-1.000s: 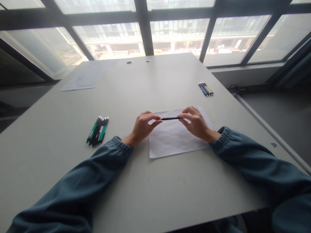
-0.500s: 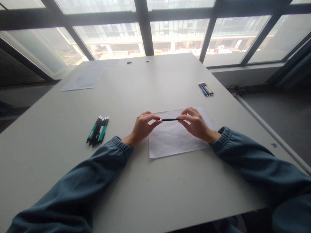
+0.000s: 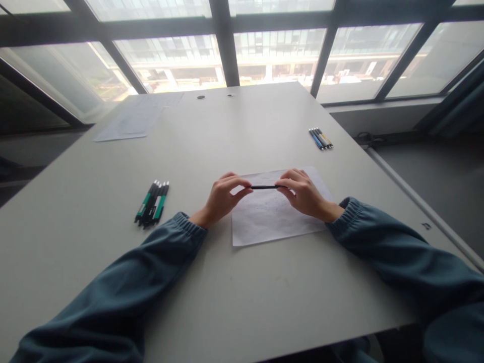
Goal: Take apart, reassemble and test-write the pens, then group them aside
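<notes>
A slim black pen (image 3: 263, 187) is held level between my two hands, above a sheet of white paper (image 3: 264, 224). My left hand (image 3: 227, 195) pinches its left end between thumb and fingers. At the other end, my right hand (image 3: 300, 190) grips it the same way. Both tips of the pen are hidden in the fingers. To the left of my left hand lies a bunch of black pens with green parts (image 3: 152, 204). Farther off on the right sits a small row of pens (image 3: 320, 138) with blue, grey and yellow parts.
The white table (image 3: 212, 302) stretches away to large windows with dark frames (image 3: 225, 45). Several papers (image 3: 130, 118) lie at its far left. A cable hole (image 3: 200, 98) shows near the back edge. Grey floor is visible beyond the right edge.
</notes>
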Motion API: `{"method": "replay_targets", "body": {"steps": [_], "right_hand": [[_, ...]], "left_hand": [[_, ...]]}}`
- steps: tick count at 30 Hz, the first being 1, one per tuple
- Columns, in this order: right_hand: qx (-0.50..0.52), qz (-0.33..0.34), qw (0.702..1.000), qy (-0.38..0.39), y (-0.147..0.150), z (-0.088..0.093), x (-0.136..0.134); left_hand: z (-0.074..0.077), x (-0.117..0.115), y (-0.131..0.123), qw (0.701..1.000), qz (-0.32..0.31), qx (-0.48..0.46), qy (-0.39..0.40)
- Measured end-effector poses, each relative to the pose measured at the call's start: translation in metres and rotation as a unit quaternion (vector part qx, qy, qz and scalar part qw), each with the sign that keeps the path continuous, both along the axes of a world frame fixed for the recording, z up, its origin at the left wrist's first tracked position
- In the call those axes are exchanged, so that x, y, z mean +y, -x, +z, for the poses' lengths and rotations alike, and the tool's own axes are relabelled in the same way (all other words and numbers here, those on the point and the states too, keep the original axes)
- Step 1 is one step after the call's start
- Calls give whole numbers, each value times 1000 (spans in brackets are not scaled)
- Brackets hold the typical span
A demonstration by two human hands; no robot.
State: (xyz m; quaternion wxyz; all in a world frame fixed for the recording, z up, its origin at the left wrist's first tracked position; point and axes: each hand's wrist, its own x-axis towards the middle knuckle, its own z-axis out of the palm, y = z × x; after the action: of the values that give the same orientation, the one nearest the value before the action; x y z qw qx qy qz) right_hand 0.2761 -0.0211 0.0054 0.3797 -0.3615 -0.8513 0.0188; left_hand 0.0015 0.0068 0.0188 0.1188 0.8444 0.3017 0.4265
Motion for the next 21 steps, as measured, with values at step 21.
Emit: {"method": "replay_targets", "body": {"steps": [21], "right_hand": [[12, -3, 1000, 20, 3, 0, -1]], "left_hand": [[-5, 3, 2, 999, 31, 8, 25]]}}
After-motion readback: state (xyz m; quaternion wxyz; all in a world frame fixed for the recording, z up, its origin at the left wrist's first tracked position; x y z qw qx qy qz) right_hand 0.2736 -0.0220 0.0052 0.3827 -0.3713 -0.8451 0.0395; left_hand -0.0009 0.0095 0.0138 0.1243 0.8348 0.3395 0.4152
